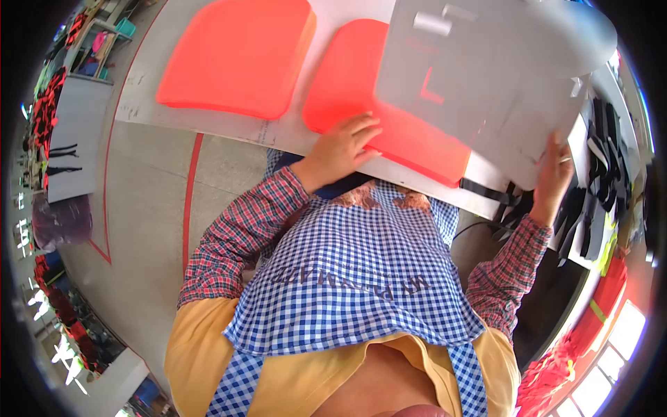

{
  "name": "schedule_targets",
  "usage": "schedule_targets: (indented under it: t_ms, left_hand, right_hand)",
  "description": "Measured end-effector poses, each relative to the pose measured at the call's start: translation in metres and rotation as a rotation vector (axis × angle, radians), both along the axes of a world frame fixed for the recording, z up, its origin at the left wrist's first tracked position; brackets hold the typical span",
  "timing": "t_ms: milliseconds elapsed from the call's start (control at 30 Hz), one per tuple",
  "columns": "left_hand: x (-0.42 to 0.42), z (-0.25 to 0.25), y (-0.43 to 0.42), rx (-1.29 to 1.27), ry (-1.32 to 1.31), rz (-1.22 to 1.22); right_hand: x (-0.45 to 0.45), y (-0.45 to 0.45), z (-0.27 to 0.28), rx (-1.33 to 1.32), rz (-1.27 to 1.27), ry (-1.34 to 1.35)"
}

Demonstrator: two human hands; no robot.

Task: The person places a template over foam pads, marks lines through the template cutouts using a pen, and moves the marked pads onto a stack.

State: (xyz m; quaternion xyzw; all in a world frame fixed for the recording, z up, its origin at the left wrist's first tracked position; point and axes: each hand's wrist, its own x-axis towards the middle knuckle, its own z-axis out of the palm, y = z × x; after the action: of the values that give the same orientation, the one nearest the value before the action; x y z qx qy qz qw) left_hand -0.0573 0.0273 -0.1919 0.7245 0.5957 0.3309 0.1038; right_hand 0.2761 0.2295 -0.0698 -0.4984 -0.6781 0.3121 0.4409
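A grey see-through plastic template (479, 83) with cut-out marks is tilted over the right part of the table, slightly blurred. My right hand (554, 177) grips its near right edge, thumb up along the rim. Under it lies a red rounded panel (347, 73), partly covered by the template. My left hand (344, 147) rests at the near edge of this red panel, fingers apart and a little bent, holding nothing that I can make out. A stack of red panels (236, 59) of similar outline lies to the left, untouched.
The white table (142, 90) carries the panels. Black straps (604, 167) hang in a bunch at the right, and a dark strip (486, 191) lies by the near edge. Red material (556, 368) is heaped lower right. Shelves (87, 42) stand far left across the floor.
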Motion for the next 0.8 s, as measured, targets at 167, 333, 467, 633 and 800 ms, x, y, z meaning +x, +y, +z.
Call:
schedule_targets:
  t_ms: [167, 333, 467, 633, 800]
  left_hand:
    - [-0.010, 0.005, 0.007, -0.038, 0.065, -0.066]
    - [-0.018, 0.009, 0.013, -0.075, 0.052, -0.110]
    - [-0.020, 0.017, 0.016, -0.135, 0.033, -0.111]
    - [-0.023, 0.018, 0.018, -0.153, 0.058, -0.123]
    - [-0.024, 0.024, 0.019, -0.162, 0.079, -0.135]
  right_hand:
    - [0.004, -0.008, 0.037, 0.241, -0.079, 0.194]
    - [-0.003, -0.019, 0.041, 0.315, -0.141, 0.183]
    - [0.003, -0.017, 0.037, 0.291, -0.130, 0.142]
    - [0.007, -0.014, 0.032, 0.324, -0.135, 0.151]
    - [0.010, -0.016, 0.030, 0.317, -0.132, 0.167]
